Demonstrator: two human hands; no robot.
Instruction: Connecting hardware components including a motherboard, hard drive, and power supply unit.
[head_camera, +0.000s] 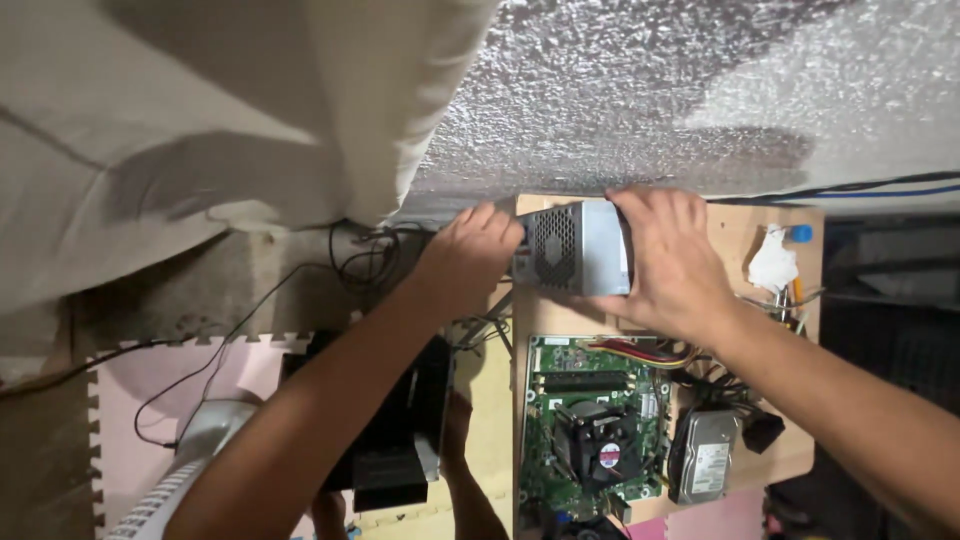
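Observation:
A grey metal power supply box (570, 248) with a round fan grille stands at the far end of a wooden board (735, 235), against the wall. My right hand (668, 258) lies over its top and right side, gripping it. My left hand (470, 252) grips its left end, fingers curled on the edge. Just nearer on the board lies a green motherboard (590, 420) with a black cooler fan, and coloured cables (640, 350) run from the box toward it.
A silver hard drive (705, 455) lies right of the motherboard among black cables. A crumpled white tissue (772, 265) and small tools sit at the board's right. A black case (400, 420), a white fan (185, 465), pink foam mats and loose wires are at left.

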